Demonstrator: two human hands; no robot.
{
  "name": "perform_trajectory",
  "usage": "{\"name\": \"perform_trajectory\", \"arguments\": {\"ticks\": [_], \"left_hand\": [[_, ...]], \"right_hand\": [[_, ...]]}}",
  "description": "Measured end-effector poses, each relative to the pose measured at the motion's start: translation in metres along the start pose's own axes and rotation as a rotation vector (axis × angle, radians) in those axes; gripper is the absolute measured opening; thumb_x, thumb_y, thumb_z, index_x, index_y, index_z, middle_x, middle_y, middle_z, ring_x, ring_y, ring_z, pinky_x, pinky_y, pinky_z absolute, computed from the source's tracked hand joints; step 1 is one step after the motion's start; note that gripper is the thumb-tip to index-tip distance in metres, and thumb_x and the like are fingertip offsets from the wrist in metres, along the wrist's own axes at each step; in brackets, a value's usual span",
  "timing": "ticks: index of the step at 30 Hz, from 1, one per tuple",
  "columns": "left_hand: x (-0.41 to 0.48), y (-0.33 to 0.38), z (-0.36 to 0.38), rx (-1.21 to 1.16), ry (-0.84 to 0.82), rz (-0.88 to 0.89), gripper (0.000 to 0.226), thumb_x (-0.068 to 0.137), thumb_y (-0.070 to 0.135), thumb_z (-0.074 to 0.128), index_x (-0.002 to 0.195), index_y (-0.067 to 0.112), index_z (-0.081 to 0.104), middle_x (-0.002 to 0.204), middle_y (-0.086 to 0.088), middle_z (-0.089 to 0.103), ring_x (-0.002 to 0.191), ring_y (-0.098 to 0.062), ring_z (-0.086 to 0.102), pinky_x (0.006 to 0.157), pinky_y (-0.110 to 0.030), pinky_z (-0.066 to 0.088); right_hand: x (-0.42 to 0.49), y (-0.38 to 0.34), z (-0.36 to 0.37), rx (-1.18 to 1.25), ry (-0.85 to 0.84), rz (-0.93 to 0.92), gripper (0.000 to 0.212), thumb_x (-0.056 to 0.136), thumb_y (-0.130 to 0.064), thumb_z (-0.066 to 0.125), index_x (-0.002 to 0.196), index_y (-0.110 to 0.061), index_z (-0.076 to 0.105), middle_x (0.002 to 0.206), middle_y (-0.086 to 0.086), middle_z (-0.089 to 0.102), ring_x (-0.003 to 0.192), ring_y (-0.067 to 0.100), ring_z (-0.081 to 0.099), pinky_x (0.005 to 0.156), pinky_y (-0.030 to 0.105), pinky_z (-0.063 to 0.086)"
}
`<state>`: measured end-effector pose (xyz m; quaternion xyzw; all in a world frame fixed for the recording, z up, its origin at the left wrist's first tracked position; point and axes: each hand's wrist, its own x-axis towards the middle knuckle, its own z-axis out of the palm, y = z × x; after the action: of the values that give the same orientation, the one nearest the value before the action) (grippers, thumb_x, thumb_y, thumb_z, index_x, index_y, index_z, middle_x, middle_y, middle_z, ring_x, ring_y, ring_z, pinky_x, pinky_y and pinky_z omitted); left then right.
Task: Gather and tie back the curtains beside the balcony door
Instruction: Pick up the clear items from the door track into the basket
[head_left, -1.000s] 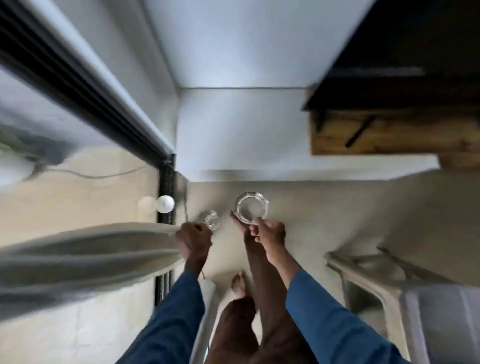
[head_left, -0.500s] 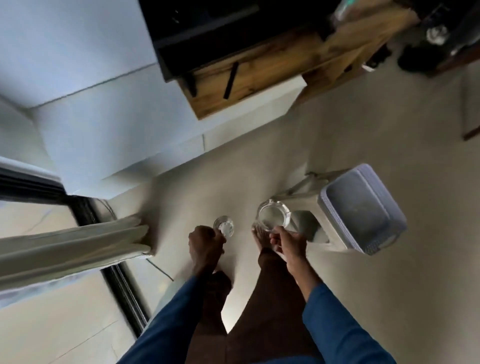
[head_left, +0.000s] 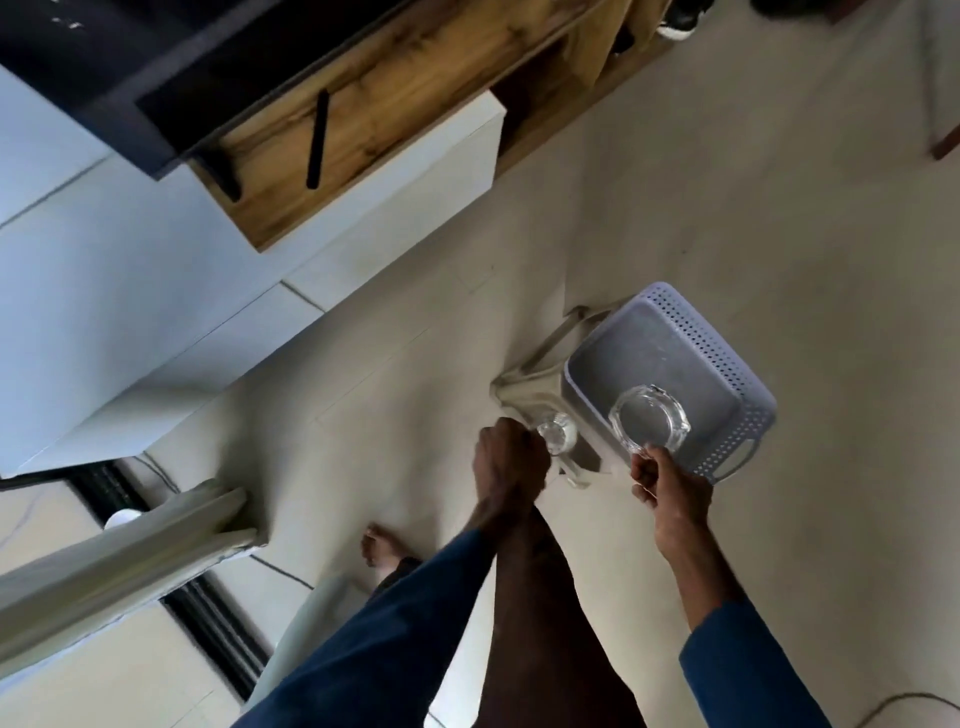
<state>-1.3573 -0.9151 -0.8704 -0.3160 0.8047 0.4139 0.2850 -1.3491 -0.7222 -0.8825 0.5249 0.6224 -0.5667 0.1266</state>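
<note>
Blue sleeves reach forward over a dark-trousered leg, and a bare foot (head_left: 382, 551) stands on the pale floor (head_left: 727, 208). The left hand (head_left: 511, 462) has its fingers curled round a small clear glass (head_left: 557, 438). The right hand (head_left: 670, 486) pinches the rim of a round glass ashtray (head_left: 649, 418), held over a grey perforated basket (head_left: 727, 358) that sits on a pale plastic stool (head_left: 524, 387). The curtain (head_left: 119, 566) hangs in bunched folds at lower left, beside the dark door track (head_left: 218, 629), well apart from both hands. Farther off stands a wooden cabinet (head_left: 415, 88).
</note>
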Motion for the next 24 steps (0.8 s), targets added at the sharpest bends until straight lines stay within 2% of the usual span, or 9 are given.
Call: {"name": "perform_trajectory", "arguments": {"ticks": [3,5,7,10,14,16,19,24], "left_hand": [[0.021,0.05,0.047,0.01,-0.007,0.069,0.03,0.071,0.028,0.041,0.062,0.011,0.064,0.048,-0.003,0.062,0.047,-0.021,0.063,0.063,-0.042,0.058],[0.037,0.077,0.07,0.025,-0.022,0.104,0.026,0.079,0.024,0.043,0.068,0.011,0.064,0.057,-0.004,0.066,0.051,-0.021,0.065,0.055,-0.04,0.058],[0.054,0.103,0.092,0.061,-0.014,0.124,0.022,0.084,0.018,0.045,0.072,0.006,0.058,0.068,-0.011,0.067,0.06,-0.027,0.067,0.052,-0.039,0.054],[0.081,0.127,0.115,0.119,0.007,0.144,0.015,0.085,0.011,0.047,0.078,0.004,0.058,0.082,-0.019,0.067,0.074,-0.036,0.068,0.06,-0.042,0.056],[0.109,0.141,0.134,0.185,0.011,0.134,0.02,0.089,0.002,0.048,0.103,0.001,0.062,0.1,-0.017,0.067,0.091,-0.032,0.065,0.07,-0.037,0.045],[0.12,0.139,0.142,0.209,0.032,0.131,0.021,0.091,0.002,0.047,0.106,0.001,0.062,0.104,-0.016,0.067,0.088,-0.025,0.063,0.072,-0.034,0.045],[0.132,0.135,0.148,0.238,0.039,0.111,0.022,0.093,0.001,0.046,0.109,0.0,0.061,0.106,-0.015,0.065,0.081,-0.016,0.047,0.068,-0.031,0.039],[0.143,0.129,0.153,0.227,0.037,0.073,0.02,0.09,-0.004,0.046,0.1,-0.002,0.062,0.091,-0.011,0.063,0.075,-0.019,0.053,0.06,-0.031,0.042]], "right_hand": [[0.054,-0.028,-0.009,0.03,0.017,0.034,0.016,0.091,-0.012,0.064,0.076,-0.006,0.066,0.051,-0.003,0.066,0.042,0.003,0.058,0.04,0.017,0.038],[0.085,-0.041,-0.01,0.015,0.019,0.045,0.014,0.09,-0.009,0.064,0.077,-0.003,0.066,0.051,-0.001,0.066,0.041,0.005,0.057,0.037,0.017,0.035],[0.118,-0.053,-0.009,-0.018,0.001,0.046,0.01,0.089,-0.008,0.065,0.082,-0.001,0.066,0.052,0.001,0.064,0.04,0.007,0.052,0.037,0.018,0.033],[0.161,-0.065,0.001,-0.082,-0.026,0.059,0.016,0.09,-0.012,0.067,0.081,0.002,0.068,0.054,0.003,0.066,0.04,0.008,0.051,0.04,0.02,0.036],[0.205,-0.077,0.018,-0.12,-0.042,0.062,0.017,0.089,-0.014,0.071,0.082,0.001,0.071,0.059,0.006,0.069,0.042,0.008,0.056,0.04,0.019,0.044],[0.221,-0.08,0.024,-0.123,-0.05,0.06,0.018,0.089,-0.013,0.071,0.085,0.004,0.071,0.06,0.008,0.069,0.039,0.008,0.055,0.037,0.017,0.044],[0.237,-0.082,0.029,-0.168,-0.069,0.061,0.018,0.09,-0.012,0.07,0.085,0.005,0.071,0.059,0.008,0.068,0.039,0.008,0.054,0.037,0.018,0.044],[0.249,-0.084,0.033,-0.17,-0.134,0.082,0.016,0.092,-0.016,0.07,0.083,-0.002,0.071,0.067,0.008,0.07,0.054,0.012,0.062,0.056,0.023,0.052]]}}
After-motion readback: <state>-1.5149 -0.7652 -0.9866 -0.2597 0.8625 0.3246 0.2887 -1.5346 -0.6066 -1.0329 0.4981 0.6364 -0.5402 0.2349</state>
